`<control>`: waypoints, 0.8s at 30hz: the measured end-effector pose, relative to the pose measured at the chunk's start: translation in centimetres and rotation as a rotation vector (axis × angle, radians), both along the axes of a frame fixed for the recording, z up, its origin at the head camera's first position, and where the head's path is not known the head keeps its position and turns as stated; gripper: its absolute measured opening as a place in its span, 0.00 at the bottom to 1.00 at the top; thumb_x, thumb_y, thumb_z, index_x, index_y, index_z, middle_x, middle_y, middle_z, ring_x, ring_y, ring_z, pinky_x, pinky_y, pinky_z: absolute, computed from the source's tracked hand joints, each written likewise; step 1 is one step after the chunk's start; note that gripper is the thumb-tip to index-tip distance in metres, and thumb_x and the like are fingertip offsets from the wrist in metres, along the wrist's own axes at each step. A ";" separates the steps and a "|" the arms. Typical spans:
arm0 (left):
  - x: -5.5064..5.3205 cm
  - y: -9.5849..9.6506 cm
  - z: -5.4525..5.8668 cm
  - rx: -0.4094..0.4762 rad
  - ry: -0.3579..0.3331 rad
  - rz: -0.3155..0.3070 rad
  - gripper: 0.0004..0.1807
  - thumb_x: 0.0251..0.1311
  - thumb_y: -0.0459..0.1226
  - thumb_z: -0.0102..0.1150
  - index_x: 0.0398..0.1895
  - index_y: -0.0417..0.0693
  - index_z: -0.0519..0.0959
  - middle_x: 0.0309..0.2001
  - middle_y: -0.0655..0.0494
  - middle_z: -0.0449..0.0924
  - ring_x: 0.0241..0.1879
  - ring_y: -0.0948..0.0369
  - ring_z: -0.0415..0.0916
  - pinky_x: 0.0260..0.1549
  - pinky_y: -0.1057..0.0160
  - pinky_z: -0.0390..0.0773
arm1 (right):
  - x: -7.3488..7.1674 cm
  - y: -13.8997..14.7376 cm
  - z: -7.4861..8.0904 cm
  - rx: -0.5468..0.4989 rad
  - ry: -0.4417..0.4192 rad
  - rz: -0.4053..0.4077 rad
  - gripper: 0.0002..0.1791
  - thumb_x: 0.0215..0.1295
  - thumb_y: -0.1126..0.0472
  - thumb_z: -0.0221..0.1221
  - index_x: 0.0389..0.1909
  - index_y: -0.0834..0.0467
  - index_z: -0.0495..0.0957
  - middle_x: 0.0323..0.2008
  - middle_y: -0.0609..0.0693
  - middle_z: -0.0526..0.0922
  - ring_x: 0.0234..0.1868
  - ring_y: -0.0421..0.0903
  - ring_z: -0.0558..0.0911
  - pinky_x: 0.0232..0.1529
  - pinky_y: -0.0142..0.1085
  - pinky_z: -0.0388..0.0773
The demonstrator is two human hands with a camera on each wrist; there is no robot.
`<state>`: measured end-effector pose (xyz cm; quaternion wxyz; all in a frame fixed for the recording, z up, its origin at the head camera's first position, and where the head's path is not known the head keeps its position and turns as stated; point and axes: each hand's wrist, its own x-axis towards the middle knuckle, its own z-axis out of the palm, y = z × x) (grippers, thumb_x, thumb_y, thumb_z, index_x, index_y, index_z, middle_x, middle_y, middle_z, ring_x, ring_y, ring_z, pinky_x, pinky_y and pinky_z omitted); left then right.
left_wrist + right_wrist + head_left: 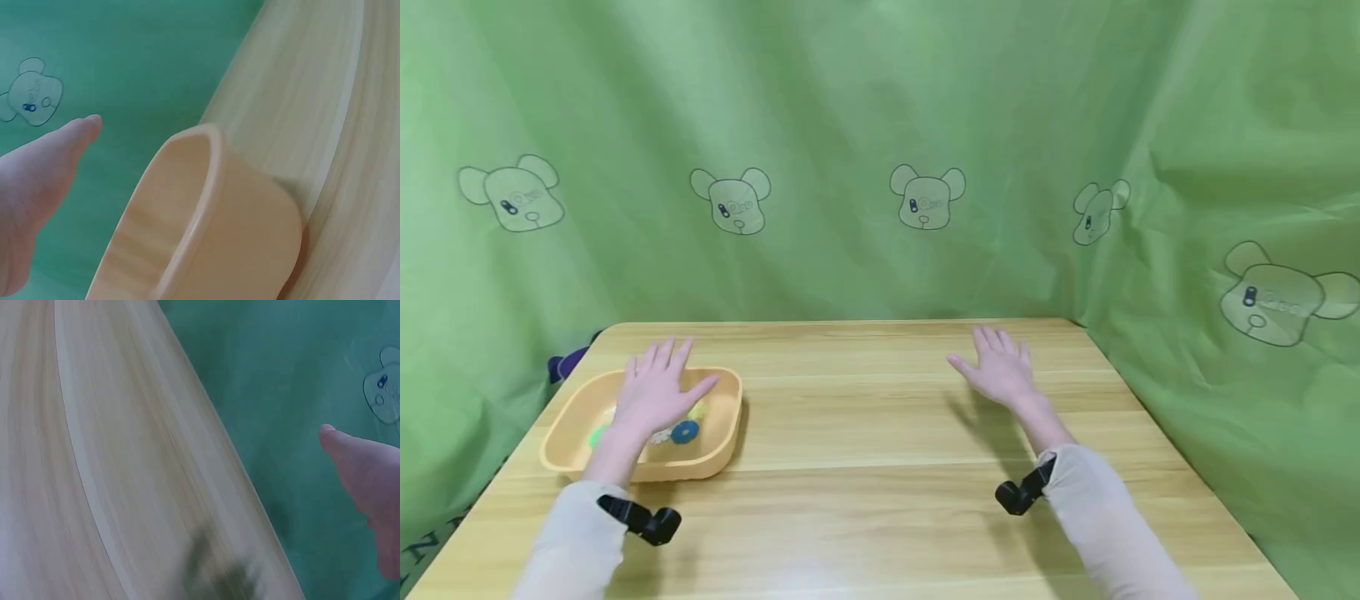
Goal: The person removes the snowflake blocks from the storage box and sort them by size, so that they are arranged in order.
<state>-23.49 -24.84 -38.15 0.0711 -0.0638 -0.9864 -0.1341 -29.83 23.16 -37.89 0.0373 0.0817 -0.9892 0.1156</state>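
Note:
My left hand (655,396) hovers over a peach plastic basin (726,446) at the left of the table, fingers straight and thumb spread. Under it, partly hidden by the hand and wrist, several small pieces lie in the basin: a blue ring-shaped piece (685,432), a white notched one (660,437), a green one (597,435) and a yellow one (698,410). In the left wrist view the basin's wall (244,231) stands beside the thumb. Over the right part of the table my right hand (1000,371) is held up with spread fingers, holding nothing.
A light wooden table (865,417) spreads beneath both hands. Green cloth (835,100) printed with bear heads hangs behind it and along the right side. Something purple (568,364) shows past the table's left edge. Each wrist carries a small black camera (651,521).

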 end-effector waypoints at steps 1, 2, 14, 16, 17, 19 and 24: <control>0.2 -0.3 0.1 -0.001 0.004 0.004 0.49 0.61 0.65 0.37 0.72 0.39 0.44 0.69 0.30 0.39 0.67 0.34 0.35 0.62 0.35 0.29 | 0.0 -0.3 0.1 -0.019 0.008 0.007 0.48 0.64 0.31 0.38 0.71 0.64 0.45 0.70 0.64 0.46 0.70 0.63 0.43 0.64 0.62 0.29; 0.4 -0.7 0.1 0.000 0.010 0.009 0.49 0.60 0.65 0.37 0.72 0.38 0.44 0.69 0.29 0.40 0.67 0.34 0.36 0.62 0.35 0.29 | 0.1 -0.7 0.1 -0.044 0.016 0.015 0.47 0.65 0.33 0.40 0.71 0.65 0.46 0.70 0.64 0.47 0.69 0.63 0.43 0.64 0.62 0.30; 3.8 -7.0 -0.8 0.195 0.121 0.102 0.46 0.65 0.55 0.43 0.69 0.29 0.41 0.66 0.25 0.44 0.64 0.32 0.42 0.58 0.30 0.35 | 1.3 -8.1 -0.1 -0.422 -0.026 0.146 0.43 0.64 0.45 0.54 0.68 0.69 0.50 0.67 0.67 0.55 0.67 0.62 0.54 0.68 0.51 0.48; 4.3 -8.0 -1.2 0.269 0.092 0.128 0.45 0.67 0.54 0.42 0.69 0.29 0.38 0.66 0.24 0.40 0.64 0.30 0.40 0.58 0.29 0.36 | 1.5 -9.5 -0.3 -0.495 -0.053 0.160 0.43 0.63 0.46 0.55 0.68 0.68 0.50 0.67 0.66 0.56 0.67 0.61 0.56 0.68 0.51 0.50; 4.6 -8.5 -1.3 0.306 0.072 0.142 0.45 0.67 0.54 0.41 0.69 0.29 0.36 0.66 0.23 0.39 0.64 0.29 0.39 0.57 0.29 0.37 | 1.6 -10.3 -0.4 -0.525 -0.062 0.170 0.43 0.63 0.46 0.56 0.68 0.68 0.51 0.67 0.65 0.57 0.67 0.61 0.56 0.67 0.51 0.51; 5.1 -9.4 -1.8 0.393 0.022 0.171 0.46 0.68 0.54 0.40 0.69 0.30 0.32 0.66 0.23 0.34 0.63 0.28 0.36 0.57 0.28 0.39 | 1.9 -11.8 -0.7 -0.578 -0.076 0.194 0.42 0.63 0.47 0.56 0.68 0.67 0.52 0.66 0.65 0.59 0.66 0.60 0.59 0.67 0.51 0.53; 6.5 -11.8 -2.9 0.606 -0.087 0.209 0.44 0.70 0.52 0.35 0.67 0.30 0.27 0.65 0.23 0.29 0.63 0.28 0.33 0.59 0.31 0.39 | 3.0 -16.1 -1.0 -0.641 -0.146 0.253 0.41 0.62 0.47 0.57 0.69 0.64 0.53 0.65 0.62 0.62 0.65 0.59 0.62 0.65 0.51 0.58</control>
